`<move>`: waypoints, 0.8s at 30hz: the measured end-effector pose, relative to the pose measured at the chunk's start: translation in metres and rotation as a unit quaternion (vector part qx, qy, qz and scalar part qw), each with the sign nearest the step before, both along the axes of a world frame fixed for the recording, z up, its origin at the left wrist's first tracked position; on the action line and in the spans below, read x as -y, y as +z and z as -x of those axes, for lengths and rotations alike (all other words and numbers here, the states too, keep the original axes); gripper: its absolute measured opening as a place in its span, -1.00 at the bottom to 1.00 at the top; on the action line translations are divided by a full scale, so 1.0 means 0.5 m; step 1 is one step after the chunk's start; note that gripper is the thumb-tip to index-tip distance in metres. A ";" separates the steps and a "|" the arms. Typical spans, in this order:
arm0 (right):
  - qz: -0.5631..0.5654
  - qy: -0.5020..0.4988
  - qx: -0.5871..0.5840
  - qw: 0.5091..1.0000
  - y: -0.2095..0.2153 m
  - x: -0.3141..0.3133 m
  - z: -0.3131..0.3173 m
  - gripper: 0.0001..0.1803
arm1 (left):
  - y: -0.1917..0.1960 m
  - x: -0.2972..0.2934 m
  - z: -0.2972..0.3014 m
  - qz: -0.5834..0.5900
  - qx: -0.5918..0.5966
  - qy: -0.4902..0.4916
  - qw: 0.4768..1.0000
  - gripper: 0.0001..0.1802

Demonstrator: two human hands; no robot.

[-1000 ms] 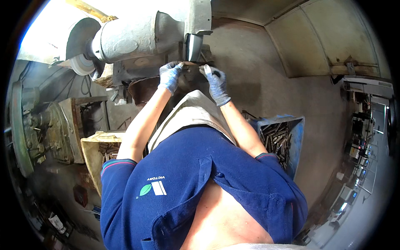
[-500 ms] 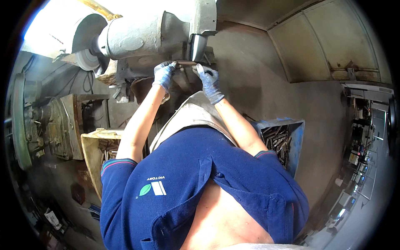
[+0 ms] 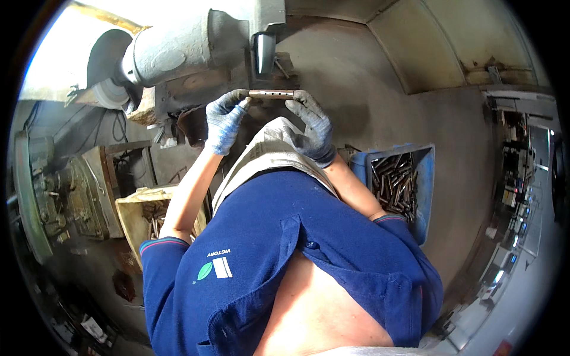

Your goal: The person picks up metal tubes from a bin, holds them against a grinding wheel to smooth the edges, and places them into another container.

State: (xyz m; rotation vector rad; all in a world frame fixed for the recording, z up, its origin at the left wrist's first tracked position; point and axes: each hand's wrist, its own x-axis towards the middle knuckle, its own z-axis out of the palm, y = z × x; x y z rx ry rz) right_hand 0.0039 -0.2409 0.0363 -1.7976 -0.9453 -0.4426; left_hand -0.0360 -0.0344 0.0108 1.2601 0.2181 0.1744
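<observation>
A short metal tube with a row of small dark holes lies level between my two gloved hands. My left hand pinches its left end between thumb and fingers. At the other end, my right hand is closed on the tube with thumb and fingertips. Both gloves are blue and white with grey, dirty fingers. Just beyond the tube is a grey bench grinder; its shiny abrasive wheel or belt stands apart from the tube.
To the right sits a blue bin of similar metal tubes. A pale yellow bin with more pieces stands to my left. Further left is a belt-driven machine. Another white grinding wheel projects from the grinder's left end.
The tube has come away from the grinder's right wheel toward me, and its row of holes now shows. Both hands moved with it, and the view shifted slightly.
</observation>
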 end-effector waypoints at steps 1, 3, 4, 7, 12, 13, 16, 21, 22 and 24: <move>-0.002 -0.009 0.008 1.000 0.006 0.014 0.007 -0.51 | 0.016 0.008 -0.003 -0.002 -0.013 -0.024 1.000 -0.80; 0.001 -0.044 0.012 0.999 0.016 0.046 0.028 -0.53 | 0.041 0.030 -0.010 -0.010 -0.048 -0.061 0.997 -0.80; 0.005 -0.061 0.007 0.998 0.019 0.060 0.037 -0.54 | 0.039 0.027 -0.013 -0.100 -0.038 -0.089 0.990 -0.79; 0.010 -0.146 -0.061 0.987 0.010 0.114 0.060 -0.55 | 0.069 0.025 -0.008 -0.043 -0.067 -0.084 0.993 -0.85; -0.030 -0.356 -0.111 0.928 0.034 0.298 0.141 -0.77 | -0.029 0.002 0.015 -0.001 -0.084 -0.106 0.991 -0.85; -0.067 -0.425 -0.176 0.885 0.031 0.317 0.168 -0.80 | -0.048 -0.010 0.024 -0.003 -0.112 -0.105 0.988 -0.86; -0.195 -0.562 -0.200 0.779 -0.053 0.422 0.277 -0.83 | -0.074 -0.037 0.031 -0.011 -0.158 -0.106 0.982 -0.87; 0.244 -0.659 -0.411 0.580 -0.050 0.510 0.316 -0.64 | -0.078 -0.106 0.043 -0.010 -0.183 -0.075 0.980 -0.84; 0.243 -0.639 -0.431 0.589 -0.077 0.513 0.313 -0.59 | -0.074 -0.120 0.053 -0.016 -0.198 -0.059 0.978 -0.83; 0.101 -0.599 -0.334 0.721 -0.119 0.508 0.316 -0.61 | -0.064 -0.149 0.049 -0.095 -0.218 -0.066 0.969 -0.78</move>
